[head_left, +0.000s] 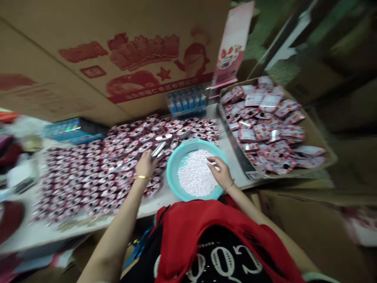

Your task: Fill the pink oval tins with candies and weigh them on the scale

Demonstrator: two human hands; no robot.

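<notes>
We work best with our left hand (145, 163) closed firmly around the silvery item (158, 150) beside the pink packets (91, 177), and our right hand (220, 172), fingers bent, low over the turquoise basin's (172, 167) white pellets (194, 173), though whether it pinches any we cannot tell.

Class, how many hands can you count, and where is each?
2. The left hand is over the small packets; the right hand is over the white pieces in the turquoise bowl. Neither hand is fully hidden.
</notes>
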